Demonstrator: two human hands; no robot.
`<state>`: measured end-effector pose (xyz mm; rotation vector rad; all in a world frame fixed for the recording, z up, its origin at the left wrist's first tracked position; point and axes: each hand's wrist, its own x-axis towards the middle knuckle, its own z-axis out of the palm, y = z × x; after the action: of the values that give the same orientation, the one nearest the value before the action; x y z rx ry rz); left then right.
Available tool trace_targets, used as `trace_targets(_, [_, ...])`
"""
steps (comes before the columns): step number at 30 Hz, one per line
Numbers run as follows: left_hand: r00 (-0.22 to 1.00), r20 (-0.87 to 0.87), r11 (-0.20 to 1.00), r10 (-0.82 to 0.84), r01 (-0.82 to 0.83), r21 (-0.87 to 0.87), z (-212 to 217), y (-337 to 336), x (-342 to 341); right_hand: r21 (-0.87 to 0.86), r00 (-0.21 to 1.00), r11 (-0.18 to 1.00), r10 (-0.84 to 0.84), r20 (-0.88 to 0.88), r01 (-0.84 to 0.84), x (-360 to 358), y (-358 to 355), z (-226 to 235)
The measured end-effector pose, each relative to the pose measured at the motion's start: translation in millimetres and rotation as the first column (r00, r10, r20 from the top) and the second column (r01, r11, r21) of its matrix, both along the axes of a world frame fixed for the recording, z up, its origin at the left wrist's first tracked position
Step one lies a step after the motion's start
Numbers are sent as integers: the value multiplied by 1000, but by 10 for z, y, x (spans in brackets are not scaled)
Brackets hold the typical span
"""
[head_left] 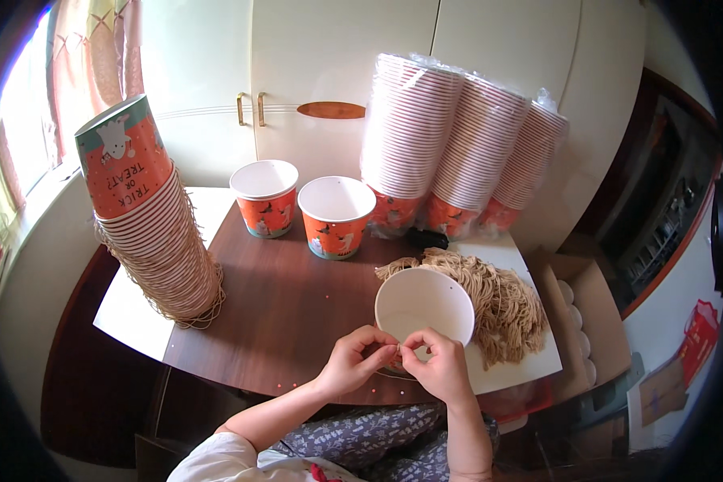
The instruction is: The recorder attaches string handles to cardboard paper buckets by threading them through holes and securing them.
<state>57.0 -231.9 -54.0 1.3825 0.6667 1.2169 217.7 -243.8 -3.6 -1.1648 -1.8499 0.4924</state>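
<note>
Head view: an open, white-lined paper bucket (424, 301) stands near the front edge of the table (273, 313), beside a bundle of tan cords (502, 309). At its near rim, the left hand (357, 357) and right hand (442, 365) pinch, thumb to finger, what appears to be a thin tan strand (399, 349). The bucket is presumably light and easily dented, best steadied by its stiffer rim; the strand, soft and limp, near its end.

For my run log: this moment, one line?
left hand: pinched, near cup rim | right hand: pinched, beside left | tan cord: beside cup
</note>
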Motion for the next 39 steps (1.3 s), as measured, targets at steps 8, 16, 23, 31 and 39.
trace_targets(8, [983, -133, 969, 128, -96, 227, 49, 9, 14, -22, 1000, 1000, -2, -28, 1, 5, -5, 0])
trace_targets(16, [976, -132, 959, 172, -136, 247, -23, 27, 31, -74, 998, 997, 24, -65, -29, 16, -16, -47])
trace_targets(23, [976, -98, 958, 193, -166, 233, -25, 20, 44, -115, 981, 989, 71, -181, -92, -19, -25, -6])
trace_targets(31, [975, -126, 954, 184, -147, 260, -1, 7, 38, -73, 990, 995, 54, -130, -64, 0, 3, -28])
trace_targets(39, [991, -36, 991, 131, -130, 38, 1, -29, -3, -31, 996, 999, 20, -84, -23, -16, 3, -26])
